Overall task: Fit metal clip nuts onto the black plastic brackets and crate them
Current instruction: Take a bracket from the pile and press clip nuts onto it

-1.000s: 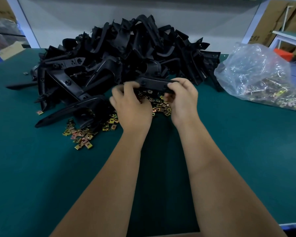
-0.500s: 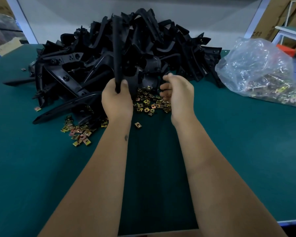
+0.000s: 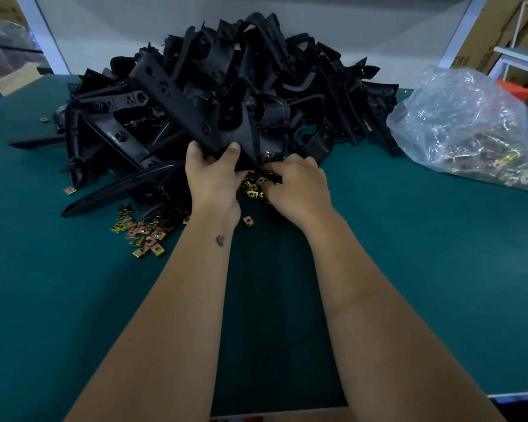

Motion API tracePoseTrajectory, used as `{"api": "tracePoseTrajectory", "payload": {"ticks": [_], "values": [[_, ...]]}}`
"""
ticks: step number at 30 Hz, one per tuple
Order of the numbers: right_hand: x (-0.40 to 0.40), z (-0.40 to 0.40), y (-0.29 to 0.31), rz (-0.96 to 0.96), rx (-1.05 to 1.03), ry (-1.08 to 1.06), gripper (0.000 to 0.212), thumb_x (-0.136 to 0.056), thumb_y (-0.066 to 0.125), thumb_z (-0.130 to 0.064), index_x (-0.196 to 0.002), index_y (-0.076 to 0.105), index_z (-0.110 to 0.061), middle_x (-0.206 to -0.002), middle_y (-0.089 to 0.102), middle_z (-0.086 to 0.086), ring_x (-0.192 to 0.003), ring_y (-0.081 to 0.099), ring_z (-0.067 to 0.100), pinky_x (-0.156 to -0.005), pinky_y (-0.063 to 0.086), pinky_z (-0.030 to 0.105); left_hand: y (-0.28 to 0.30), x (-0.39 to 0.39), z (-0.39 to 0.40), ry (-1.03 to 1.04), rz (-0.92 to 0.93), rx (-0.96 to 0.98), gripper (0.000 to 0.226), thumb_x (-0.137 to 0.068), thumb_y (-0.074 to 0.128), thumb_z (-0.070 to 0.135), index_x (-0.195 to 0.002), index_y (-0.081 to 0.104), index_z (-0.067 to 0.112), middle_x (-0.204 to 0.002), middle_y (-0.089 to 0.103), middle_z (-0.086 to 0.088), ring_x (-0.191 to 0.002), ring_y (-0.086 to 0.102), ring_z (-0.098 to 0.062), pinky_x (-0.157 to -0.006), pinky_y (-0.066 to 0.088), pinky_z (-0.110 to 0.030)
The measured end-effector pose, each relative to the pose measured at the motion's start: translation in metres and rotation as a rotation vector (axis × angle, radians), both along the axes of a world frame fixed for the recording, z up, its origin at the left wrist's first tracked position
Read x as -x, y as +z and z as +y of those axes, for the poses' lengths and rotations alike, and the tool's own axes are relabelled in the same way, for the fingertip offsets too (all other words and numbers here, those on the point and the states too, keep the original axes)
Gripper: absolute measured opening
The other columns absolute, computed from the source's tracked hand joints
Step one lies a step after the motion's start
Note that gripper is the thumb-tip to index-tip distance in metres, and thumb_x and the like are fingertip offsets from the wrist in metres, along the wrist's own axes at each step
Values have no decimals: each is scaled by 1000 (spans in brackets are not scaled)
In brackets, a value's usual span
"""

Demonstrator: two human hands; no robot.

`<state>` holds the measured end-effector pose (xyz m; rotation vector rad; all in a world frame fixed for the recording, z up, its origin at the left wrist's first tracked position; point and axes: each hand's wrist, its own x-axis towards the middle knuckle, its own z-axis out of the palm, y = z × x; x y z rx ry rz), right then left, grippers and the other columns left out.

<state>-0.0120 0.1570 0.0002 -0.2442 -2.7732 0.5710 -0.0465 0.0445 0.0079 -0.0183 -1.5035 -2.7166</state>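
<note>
My left hand [image 3: 211, 175] grips the lower end of a long black plastic bracket [image 3: 177, 100] that slants up and to the left in front of the pile. A brass-coloured clip nut [image 3: 268, 154] sits on the bracket's lower right edge. My right hand [image 3: 296, 185] reaches down with curled fingers into the loose clip nuts [image 3: 253, 190] on the table; what its fingertips hold is hidden. A big heap of black brackets [image 3: 256, 80] fills the middle back of the green table [image 3: 424, 254].
More loose clip nuts [image 3: 144, 236] lie scattered at the left front of the heap, and one [image 3: 248, 221] lies alone between my wrists. A clear plastic bag of clip nuts [image 3: 470, 132] sits at the right. Cardboard boxes [image 3: 485, 32] stand beyond the table's back right.
The bracket in my left hand has tilted from upright to slanting left. My right hand has dropped from beside the bracket down into the loose clip nuts.
</note>
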Motion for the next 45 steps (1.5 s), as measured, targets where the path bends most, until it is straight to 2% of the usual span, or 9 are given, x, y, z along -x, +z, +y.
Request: {"api": "tracePoseTrajectory", "payload": {"ticks": [5, 11, 15, 20, 29, 33, 37, 40, 45], "values": [[-1, -2, 0, 36, 30, 47, 13, -89, 56, -20, -76, 57, -20, -90, 52, -3, -98, 45, 29, -80, 31, 35, -5, 1, 4, -10, -7, 15, 25, -97, 55, -5, -108, 56, 18, -113, 67, -4, -113, 64, -25, -98, 53, -46], [0, -2, -2, 174, 180, 31, 20, -88, 64, -13, -104, 75, -16, -100, 66, 2, -104, 54, 25, -89, 44, 38, -7, 7, 4, -23, -70, -43, 31, -97, 52, -5, -120, 55, 17, -109, 68, 1, -104, 67, -17, -94, 56, -39], [1, -3, 2, 284, 474, -26, 18, -82, 69, -7, -94, 69, -20, -84, 59, -7, -87, 58, 16, -79, 50, 28, -8, 9, 4, -39, -107, -115, 31, -96, 52, -6, -119, 54, 15, -116, 68, -5, -105, 68, -20, -89, 59, -39], [0, 0, 6, 369, 720, -54, 21, -82, 71, -5, -78, 60, -23, -68, 55, -10, -59, 50, -3, -58, 43, 10, -6, 9, 5, -55, -140, -147, 27, -96, 52, -6, -111, 55, 16, -124, 65, -11, -112, 65, -26, -93, 56, -45], [-2, 2, 11, 438, 985, 29, 17, -85, 71, -4, -81, 63, -18, -74, 69, 0, -70, 65, 13, -73, 55, 24, -5, 7, 5, -82, -164, -139, 23, -97, 52, -4, -112, 54, 14, -118, 66, -10, -111, 65, -27, -86, 59, -41], [-2, 1, 12, 453, 1014, 68, 14, -85, 71, -2, -89, 65, -14, -79, 74, 1, -72, 69, 9, -74, 54, 20, -5, 8, 5, -86, -175, -156, 22, -97, 52, -3, -110, 54, 13, -123, 65, -13, -111, 64, -28, -78, 61, -37], [-1, 2, 11, 449, 985, 51, 17, -85, 72, -2, -97, 67, -13, -86, 76, 3, -83, 72, 16, -84, 57, 30, -5, 9, 5, -114, -188, -238, 28, -96, 52, -4, -120, 54, 10, -124, 64, -16, -110, 64, -29, -77, 60, -37], [0, -1, 10, 449, 949, 58, 16, -84, 74, -2, -88, 69, -16, -78, 74, 0, -75, 71, 10, -77, 57, 24, -3, 8, 5, -131, -184, -328, 38, -94, 59, -2, -131, 51, 6, -120, 66, -15, -106, 67, -26, -76, 60, -36], [2, -7, 8, 460, 812, 54, 13, -80, 78, -5, -87, 72, -14, -82, 71, -3, -76, 67, 5, -75, 56, 21, -3, 4, 7, -66, -127, -206, 71, -75, 83, 4, -133, 41, 11, -117, 68, -10, -106, 69, -24, -89, 59, -44]]}}
